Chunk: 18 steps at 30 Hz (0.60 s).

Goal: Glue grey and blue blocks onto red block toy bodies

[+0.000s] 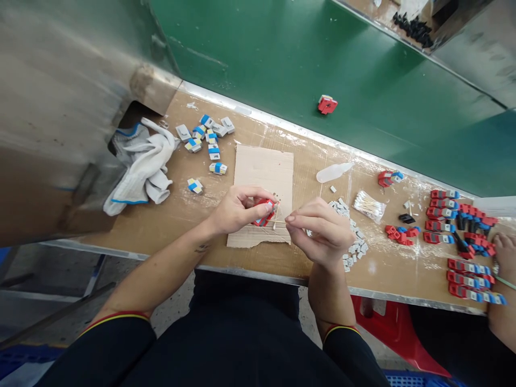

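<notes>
Above a piece of cardboard [264, 166], my left hand [243, 207] is closed around a small red plastic part [264, 213] with a grey and blue area. My right hand [320, 231] pinches a thin cotton swab [280, 221] between thumb and fingertips, its stick reaching toward the red part. Whether the swab's far end touches the part, I cannot tell. Beside and partly behind my right hand lies a spread of small grey pieces [358, 247]. A clear bag of cotton swabs [368, 206] and a translucent squeeze bottle [334, 172] lie farther right.
Several grey parts with blue bands [213, 152] and white gloves [145, 166] lie to the left. Rows of red-and-blue parts [439, 226] fill the right, near another person's hand [506, 250]. A red part [327, 104] is on the green surface [262, 70].
</notes>
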Available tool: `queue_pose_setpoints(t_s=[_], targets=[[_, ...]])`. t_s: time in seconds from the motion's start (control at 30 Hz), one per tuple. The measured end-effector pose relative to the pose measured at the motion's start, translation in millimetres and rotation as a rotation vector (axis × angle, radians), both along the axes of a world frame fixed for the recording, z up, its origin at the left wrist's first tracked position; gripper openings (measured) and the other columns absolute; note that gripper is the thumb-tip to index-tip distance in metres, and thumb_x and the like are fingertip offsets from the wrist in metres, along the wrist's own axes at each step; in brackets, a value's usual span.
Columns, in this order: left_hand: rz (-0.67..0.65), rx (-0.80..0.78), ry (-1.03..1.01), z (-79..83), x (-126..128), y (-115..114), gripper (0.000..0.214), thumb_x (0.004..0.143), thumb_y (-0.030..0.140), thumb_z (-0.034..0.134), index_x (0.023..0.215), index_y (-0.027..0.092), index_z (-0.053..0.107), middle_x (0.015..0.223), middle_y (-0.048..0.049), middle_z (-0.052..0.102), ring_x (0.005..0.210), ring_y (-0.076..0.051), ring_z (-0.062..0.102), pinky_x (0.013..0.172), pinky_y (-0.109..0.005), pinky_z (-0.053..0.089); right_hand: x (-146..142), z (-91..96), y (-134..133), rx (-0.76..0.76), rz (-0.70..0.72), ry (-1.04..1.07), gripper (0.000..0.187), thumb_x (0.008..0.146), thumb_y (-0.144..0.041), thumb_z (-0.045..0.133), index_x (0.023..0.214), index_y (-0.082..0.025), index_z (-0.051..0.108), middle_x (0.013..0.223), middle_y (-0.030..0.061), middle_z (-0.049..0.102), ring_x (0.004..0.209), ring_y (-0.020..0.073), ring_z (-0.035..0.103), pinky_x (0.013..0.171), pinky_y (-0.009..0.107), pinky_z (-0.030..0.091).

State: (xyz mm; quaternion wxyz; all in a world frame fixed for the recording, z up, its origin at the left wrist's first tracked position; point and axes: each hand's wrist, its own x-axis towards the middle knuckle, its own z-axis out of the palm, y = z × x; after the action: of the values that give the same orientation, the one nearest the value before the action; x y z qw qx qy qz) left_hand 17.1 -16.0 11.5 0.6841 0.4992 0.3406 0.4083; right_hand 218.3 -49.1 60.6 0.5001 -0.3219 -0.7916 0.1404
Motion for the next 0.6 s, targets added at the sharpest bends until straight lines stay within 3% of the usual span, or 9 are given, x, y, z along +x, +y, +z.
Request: queue_pose_setpoints(t_s=[0.23,0.4,0.6], targets=[[0.004,-0.004,0.047,2.9,0.2,0.6,0.027,0.076,0.037,0.085,0.087,0.013,0.084,0.07,-0.004,0.07,0.052,-0.008,0.053,0.045,-0.018,0.042,-1.3,-3.4,1.1,-0.001,-0.021,0.045,0.026,0.093,-0.005,0.07,0.105,-0.027,0.074,0.079,-0.0014,0.078,0.064,0.0143,0.071,0.057,0.031,0.055],[0.012,-0.01,0.079,7.7,-3.0,3.0,0.028,0.078,0.038,0.081,0.089,0.013,0.082,0.072,-0.0043,0.074,0.046,-0.007,0.05,0.042,-0.019,0.04,20.0,-2.8,-0.3,-0.06,-0.068,0.123,0.028,0.094,-0.009,0.07,0.109,-0.033,0.076,0.08,-0.0028,0.078,0.065,0.0161,0.069,0.06,0.035,0.054],[0.102,0.013,0.005,6.1,-14.3,9.4,0.034,0.074,0.044,0.079,0.087,0.013,0.082,0.06,-0.0013,0.066,0.045,-0.009,0.049,0.042,-0.02,0.036,32.3,-19.6,10.0,-0.263,0.024,-0.258,0.013,0.097,-0.017,0.071,0.097,-0.028,0.079,0.088,0.0014,0.078,0.079,0.0177,0.07,0.07,0.034,0.057]])
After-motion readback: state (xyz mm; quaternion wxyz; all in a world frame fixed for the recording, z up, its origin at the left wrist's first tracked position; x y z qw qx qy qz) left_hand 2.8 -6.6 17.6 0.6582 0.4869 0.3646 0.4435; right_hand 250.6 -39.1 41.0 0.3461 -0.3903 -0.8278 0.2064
